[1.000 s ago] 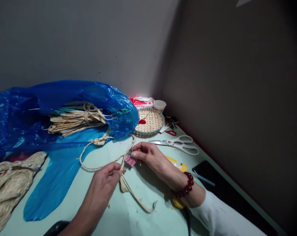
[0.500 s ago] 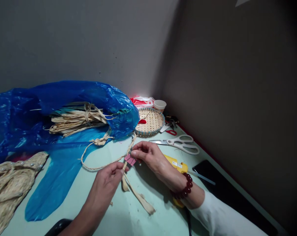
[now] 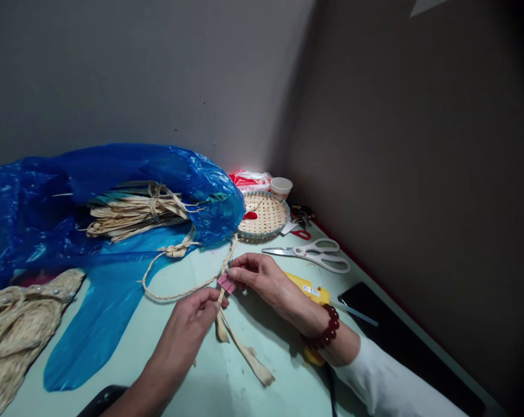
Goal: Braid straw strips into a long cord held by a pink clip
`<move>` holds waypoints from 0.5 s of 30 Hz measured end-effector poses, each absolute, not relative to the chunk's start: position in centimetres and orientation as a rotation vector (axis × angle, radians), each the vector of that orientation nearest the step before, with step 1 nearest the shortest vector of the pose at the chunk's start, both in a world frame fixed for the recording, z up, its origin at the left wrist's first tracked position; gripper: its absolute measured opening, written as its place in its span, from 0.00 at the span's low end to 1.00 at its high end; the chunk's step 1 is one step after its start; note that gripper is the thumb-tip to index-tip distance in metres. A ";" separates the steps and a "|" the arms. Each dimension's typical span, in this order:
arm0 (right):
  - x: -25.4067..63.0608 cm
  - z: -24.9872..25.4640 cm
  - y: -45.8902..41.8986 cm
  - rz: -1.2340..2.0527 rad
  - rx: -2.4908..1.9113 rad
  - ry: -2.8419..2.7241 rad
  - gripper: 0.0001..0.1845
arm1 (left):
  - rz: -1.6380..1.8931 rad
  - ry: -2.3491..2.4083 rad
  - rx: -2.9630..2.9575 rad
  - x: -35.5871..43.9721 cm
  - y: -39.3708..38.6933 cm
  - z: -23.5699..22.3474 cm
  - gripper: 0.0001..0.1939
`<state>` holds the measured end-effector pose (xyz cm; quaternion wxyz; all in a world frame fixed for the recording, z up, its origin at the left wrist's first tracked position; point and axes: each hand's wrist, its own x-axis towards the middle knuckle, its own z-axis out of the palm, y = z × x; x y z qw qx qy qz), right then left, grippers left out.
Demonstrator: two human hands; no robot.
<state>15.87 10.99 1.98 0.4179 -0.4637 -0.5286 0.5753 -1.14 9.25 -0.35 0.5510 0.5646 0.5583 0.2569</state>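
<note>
A thin braided straw cord (image 3: 175, 295) loops across the pale green table (image 3: 227, 388) from a knot near the blue bag. A small pink binder clip (image 3: 226, 283) sits on the braid. My right hand (image 3: 262, 277), with a red bead bracelet on the wrist, pinches the clip and the braid. My left hand (image 3: 193, 323) pinches the braid just below the clip. Loose flat straw strips (image 3: 248, 354) trail from there toward me.
A blue plastic bag (image 3: 114, 197) holds a tied straw bundle (image 3: 135, 213). A woven straw piece (image 3: 14, 330) lies at the left. Behind are a round woven tray (image 3: 265, 217), white scissors (image 3: 318, 255), a paper cup (image 3: 281, 186), a yellow glue gun (image 3: 309, 292) and a black phone (image 3: 374, 313).
The loose strips have shifted a little on the table. Both hands have stayed pinched at the clip with only small finger movement.
</note>
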 end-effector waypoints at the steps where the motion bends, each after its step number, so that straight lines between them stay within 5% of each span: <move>1: 16.0 1.8 11.1 1.423 -1.186 -1.338 0.11 | 0.615 1.324 1.332 -1.1 9.2 -0.4 0.15; 15: 16.5 2.2 10.3 0.984 -1.388 -1.753 0.11 | 0.693 1.325 1.558 -0.5 9.0 -0.8 0.12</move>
